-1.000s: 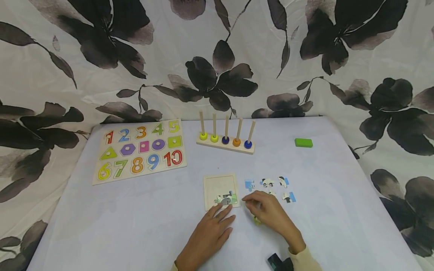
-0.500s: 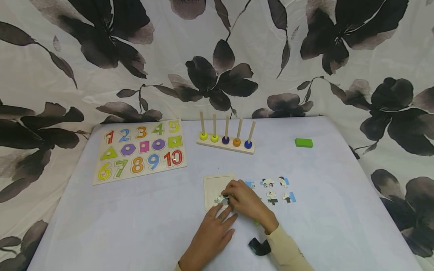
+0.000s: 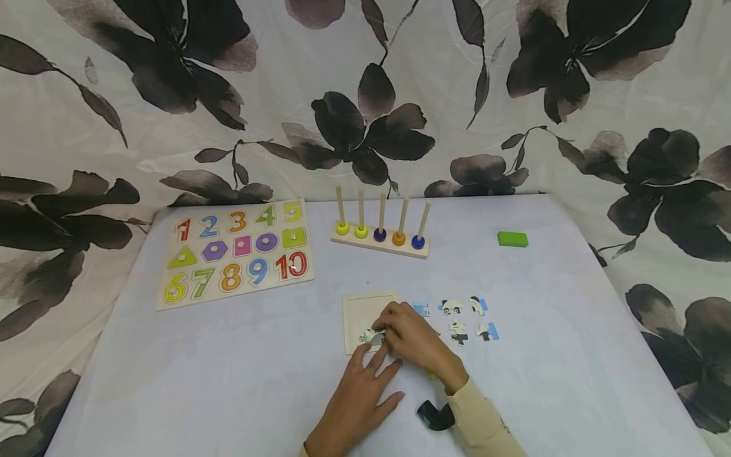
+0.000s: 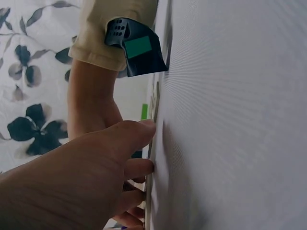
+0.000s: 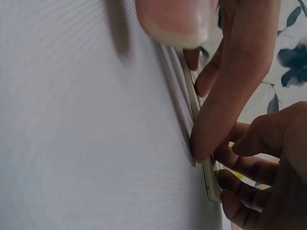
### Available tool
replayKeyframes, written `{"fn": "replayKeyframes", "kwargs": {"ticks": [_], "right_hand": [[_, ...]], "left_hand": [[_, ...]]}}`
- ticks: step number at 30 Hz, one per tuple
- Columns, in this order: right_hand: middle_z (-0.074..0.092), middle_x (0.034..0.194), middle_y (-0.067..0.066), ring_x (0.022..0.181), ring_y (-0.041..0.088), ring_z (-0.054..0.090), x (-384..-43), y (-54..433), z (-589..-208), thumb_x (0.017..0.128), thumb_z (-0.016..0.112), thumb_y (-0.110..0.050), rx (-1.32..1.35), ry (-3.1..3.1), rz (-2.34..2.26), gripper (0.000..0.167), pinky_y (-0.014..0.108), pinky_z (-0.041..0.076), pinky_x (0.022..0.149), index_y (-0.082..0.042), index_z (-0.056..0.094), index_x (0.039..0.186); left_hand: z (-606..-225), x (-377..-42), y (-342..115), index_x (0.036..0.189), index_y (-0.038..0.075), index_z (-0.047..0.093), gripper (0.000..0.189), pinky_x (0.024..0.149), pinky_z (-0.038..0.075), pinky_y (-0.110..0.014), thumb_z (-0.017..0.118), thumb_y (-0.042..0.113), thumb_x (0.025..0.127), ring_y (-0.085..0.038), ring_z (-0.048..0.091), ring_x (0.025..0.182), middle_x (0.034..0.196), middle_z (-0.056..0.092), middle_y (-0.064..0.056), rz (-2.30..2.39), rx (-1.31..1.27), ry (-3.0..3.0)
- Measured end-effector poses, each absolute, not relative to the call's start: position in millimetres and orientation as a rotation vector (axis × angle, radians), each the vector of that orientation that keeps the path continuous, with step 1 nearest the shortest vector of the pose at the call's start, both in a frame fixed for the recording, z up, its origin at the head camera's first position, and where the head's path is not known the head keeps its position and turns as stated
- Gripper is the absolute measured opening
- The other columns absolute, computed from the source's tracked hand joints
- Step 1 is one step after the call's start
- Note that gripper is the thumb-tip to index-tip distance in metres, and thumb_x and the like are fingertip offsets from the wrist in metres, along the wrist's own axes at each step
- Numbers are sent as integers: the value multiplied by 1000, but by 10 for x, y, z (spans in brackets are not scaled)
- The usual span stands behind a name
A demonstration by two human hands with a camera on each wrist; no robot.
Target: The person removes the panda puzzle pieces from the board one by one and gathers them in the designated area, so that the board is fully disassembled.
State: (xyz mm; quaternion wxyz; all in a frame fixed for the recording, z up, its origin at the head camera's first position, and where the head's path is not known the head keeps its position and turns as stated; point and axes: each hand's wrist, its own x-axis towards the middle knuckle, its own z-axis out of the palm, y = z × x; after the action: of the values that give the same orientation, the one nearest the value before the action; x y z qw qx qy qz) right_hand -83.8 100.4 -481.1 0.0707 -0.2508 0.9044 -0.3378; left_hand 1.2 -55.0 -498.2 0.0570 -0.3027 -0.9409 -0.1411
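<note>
A small square wooden puzzle tray (image 3: 361,310) lies in front of me, with a panda-picture piece (image 3: 372,336) visible in its near part. My right hand (image 3: 415,343) reaches over the tray's near right corner, its curled fingertips pinching a puzzle piece that they mostly hide. In the right wrist view the right hand (image 5: 268,165) has its fingertips right at the tray rim (image 5: 211,187). My left hand (image 3: 356,397) lies with loosely spread fingers, the tips touching the tray's near edge. Its thumb (image 4: 139,132) stays low by the cloth in the left wrist view.
Several loose panda pieces (image 3: 459,333) lie right of the tray, and a green piece (image 3: 432,376) shows partly below my right forearm. Farther back are a number board (image 3: 240,251), a peg stacker with coloured rings (image 3: 379,244) and a green block (image 3: 513,239).
My right hand has moved left from beside the loose pieces onto the tray's near right corner and stays there. The left hand keeps its place, its thumb spread a little wider.
</note>
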Motion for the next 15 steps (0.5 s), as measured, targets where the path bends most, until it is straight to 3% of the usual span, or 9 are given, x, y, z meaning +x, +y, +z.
{"fn": "replayKeyframes", "kwargs": {"ticks": [15], "right_hand": [[60, 98, -7, 86, 8, 48, -844, 983, -4811, 89, 52, -1, -773, 2739, -994, 24, 26, 47, 74, -11, 73, 96]], "left_hand": [[-5002, 23, -539, 118, 16, 69, 50, 106, 34, -44, 69, 51, 83, -34, 43, 126, 137, 55, -10, -466, -886, -2837]]}}
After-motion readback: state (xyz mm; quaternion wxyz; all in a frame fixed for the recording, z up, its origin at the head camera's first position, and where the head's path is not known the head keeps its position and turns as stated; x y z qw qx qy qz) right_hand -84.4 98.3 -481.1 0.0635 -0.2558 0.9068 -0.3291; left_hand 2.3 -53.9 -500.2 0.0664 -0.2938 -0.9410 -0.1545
